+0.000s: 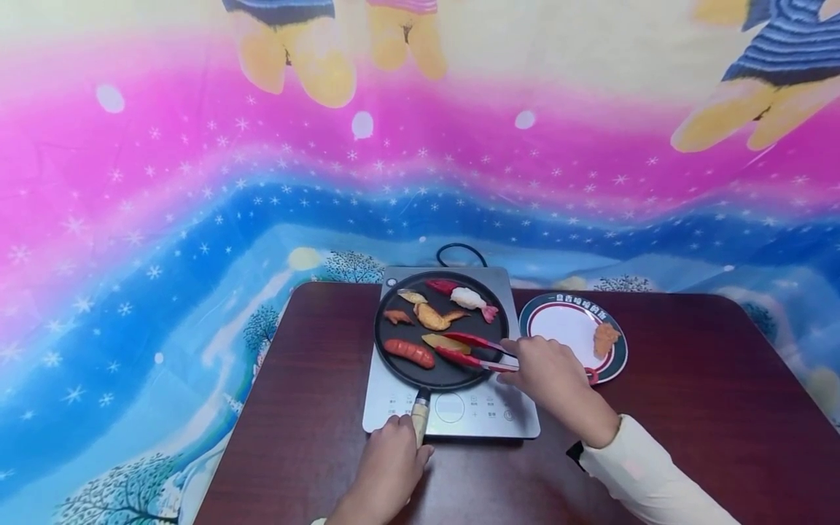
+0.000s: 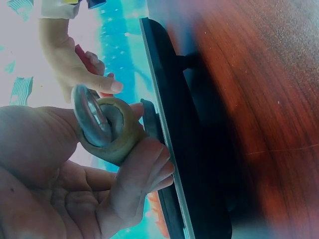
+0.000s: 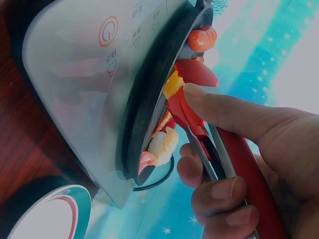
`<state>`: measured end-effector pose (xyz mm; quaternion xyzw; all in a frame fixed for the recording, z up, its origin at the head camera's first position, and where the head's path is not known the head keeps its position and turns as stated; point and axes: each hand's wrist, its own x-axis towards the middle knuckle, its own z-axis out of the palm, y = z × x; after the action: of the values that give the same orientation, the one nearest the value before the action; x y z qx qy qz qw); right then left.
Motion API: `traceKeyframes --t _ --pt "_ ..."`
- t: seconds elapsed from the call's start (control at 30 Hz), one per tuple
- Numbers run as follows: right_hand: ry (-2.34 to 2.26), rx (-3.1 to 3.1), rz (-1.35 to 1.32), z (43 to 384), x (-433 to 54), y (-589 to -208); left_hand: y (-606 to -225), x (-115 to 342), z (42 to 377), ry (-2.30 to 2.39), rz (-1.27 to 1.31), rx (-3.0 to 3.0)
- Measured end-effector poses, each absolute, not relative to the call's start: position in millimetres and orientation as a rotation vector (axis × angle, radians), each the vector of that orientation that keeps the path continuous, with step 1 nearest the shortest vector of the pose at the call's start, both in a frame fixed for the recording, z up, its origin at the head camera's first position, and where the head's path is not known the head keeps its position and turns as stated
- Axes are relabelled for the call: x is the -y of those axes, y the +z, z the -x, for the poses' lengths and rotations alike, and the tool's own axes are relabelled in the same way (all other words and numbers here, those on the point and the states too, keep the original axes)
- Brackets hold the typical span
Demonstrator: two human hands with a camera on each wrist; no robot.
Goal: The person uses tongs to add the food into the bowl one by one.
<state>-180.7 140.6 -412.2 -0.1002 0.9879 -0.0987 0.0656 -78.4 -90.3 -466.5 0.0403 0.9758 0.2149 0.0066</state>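
My left hand (image 1: 390,461) grips the pale handle (image 1: 420,417) of a black frying pan (image 1: 459,375); the handle's end with a metal ring (image 2: 91,117) shows in the left wrist view. With my right hand (image 1: 547,368) I hold red-tipped tongs (image 1: 482,363), their tips on either side of a yellow wedge-shaped piece of food (image 1: 438,343) in the pan. A red scored sausage (image 1: 410,353) lies left of it. Farther back are a shrimp sushi (image 1: 469,297), a brown-yellow piece (image 1: 430,316), a small orange-brown piece (image 1: 397,316) and a dark red piece (image 1: 442,286).
The pan stands on a silver induction cooker (image 1: 387,390) with a black cord (image 1: 461,246) behind it. A green-rimmed plate (image 1: 558,328) to the right bears a fried brown piece (image 1: 605,339). Beneath is a dark red wooden table (image 1: 295,379), backed by a patterned cloth (image 1: 197,189).
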Motion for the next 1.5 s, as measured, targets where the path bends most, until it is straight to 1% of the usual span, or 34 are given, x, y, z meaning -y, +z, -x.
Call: traceKeyframes --t 1.07,1.23,1.5 --pt "-0.32 -2.986 0.292 182 -146 -416 -468 89 77 0.65 -0.149 -3.089" --pt "-0.385 -2.976 0.253 182 -155 -413 -468 89 78 0.663 -0.145 -3.079" --pt "-0.482 -2.969 0.182 179 -188 -406 -469 90 77 0.672 -0.154 -3.102"
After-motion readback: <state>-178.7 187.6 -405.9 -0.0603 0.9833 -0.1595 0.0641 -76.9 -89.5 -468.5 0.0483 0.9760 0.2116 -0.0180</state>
